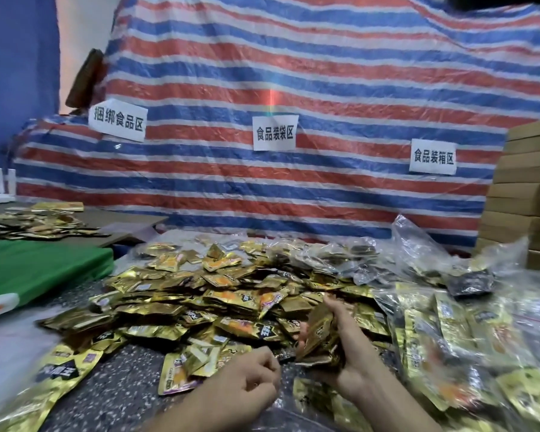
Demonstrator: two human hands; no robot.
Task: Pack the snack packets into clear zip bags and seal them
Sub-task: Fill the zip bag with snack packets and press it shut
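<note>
A big heap of gold snack packets (200,294) covers the middle of the speckled table (131,381). My right hand (346,344) grips a stack of gold packets (318,335) at the heap's near right edge. My left hand (256,378) sits just left of that stack with its fingers curled; a dark packet edge (282,355) shows at its fingertips, but whether it holds anything is unclear. Clear zip bags filled with packets (443,344) lie to the right. Under my wrists lies another clear bag (318,403) with packets in it.
A striped red, white and blue tarp (293,104) with three paper signs rises behind the table. Stacked cardboard boxes (524,194) stand at far right. A green sheet (38,269) lies at left, more packets (28,222) behind it. Crumpled clear bags (418,251) sit at back right.
</note>
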